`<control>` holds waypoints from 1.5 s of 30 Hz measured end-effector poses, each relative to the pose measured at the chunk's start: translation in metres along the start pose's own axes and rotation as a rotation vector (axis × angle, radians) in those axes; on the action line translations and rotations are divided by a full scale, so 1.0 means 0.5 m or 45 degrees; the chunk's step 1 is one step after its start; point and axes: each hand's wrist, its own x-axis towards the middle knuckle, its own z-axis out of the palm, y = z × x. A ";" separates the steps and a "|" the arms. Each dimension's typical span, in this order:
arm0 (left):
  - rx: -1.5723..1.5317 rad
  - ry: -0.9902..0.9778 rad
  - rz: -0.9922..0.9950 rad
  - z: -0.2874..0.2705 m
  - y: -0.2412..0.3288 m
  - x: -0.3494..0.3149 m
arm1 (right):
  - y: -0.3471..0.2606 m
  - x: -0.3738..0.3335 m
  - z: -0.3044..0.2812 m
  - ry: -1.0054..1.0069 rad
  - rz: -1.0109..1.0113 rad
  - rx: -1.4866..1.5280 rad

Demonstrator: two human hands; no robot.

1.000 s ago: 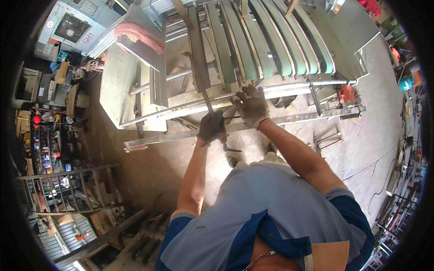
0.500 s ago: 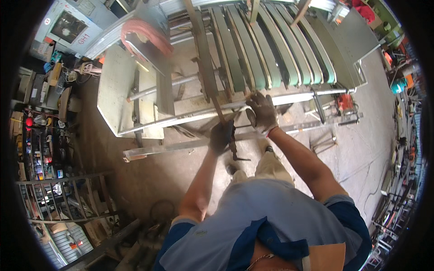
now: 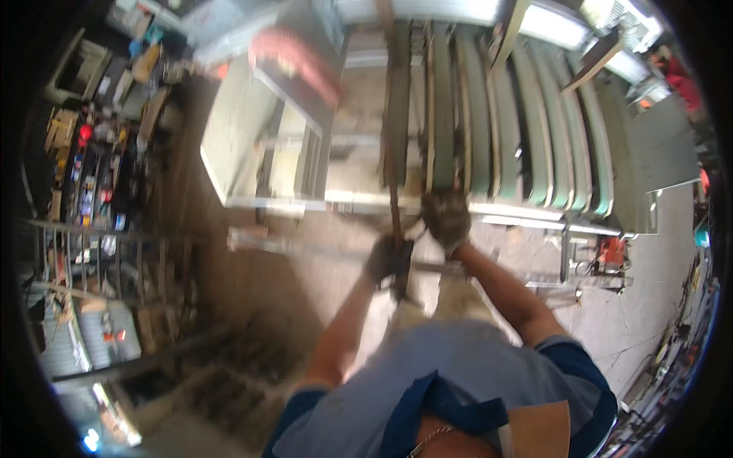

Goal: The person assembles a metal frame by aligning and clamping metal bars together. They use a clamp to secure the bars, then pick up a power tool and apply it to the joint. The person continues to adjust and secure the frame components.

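My gloved left hand (image 3: 388,259) is closed round a long, thin dark metal rod (image 3: 394,202). The rod runs up from my fist toward the far side, and its knobby lower end is blurred in front of my legs. To the right, my gloved right hand (image 3: 446,220) is at the near ends of several long green belts (image 3: 479,130), against the pale front rail (image 3: 527,211) of their frame. Its fingers are smeared by motion, so whether it grips the rail is unclear.
A white panel (image 3: 229,149) forms the frame's left end, with a pinkish-red padded roll (image 3: 294,59) above it. A long metal bar (image 3: 305,248) lies across, nearer me. A red device (image 3: 611,252) sits at right. Cluttered shelving and a metal rack (image 3: 107,256) line the left.
The view has shifted, so the frame appears farther right. My right hand's fingers were spread below the belts; the hand is now up against their ends. My left hand keeps hold of the rod.
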 end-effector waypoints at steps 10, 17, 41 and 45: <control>-0.056 0.135 -0.108 0.034 0.064 -0.053 | 0.002 -0.058 -0.045 -0.608 -0.422 0.234; -0.135 0.261 0.030 0.011 0.040 -0.135 | 0.028 -0.041 -0.021 -0.725 -0.501 0.310; 0.486 0.922 0.171 0.183 -0.078 -0.191 | 0.020 -0.022 -0.134 -0.673 0.122 0.941; 0.617 0.873 0.049 0.172 -0.066 -0.199 | -0.011 0.045 -0.151 -0.854 0.500 1.218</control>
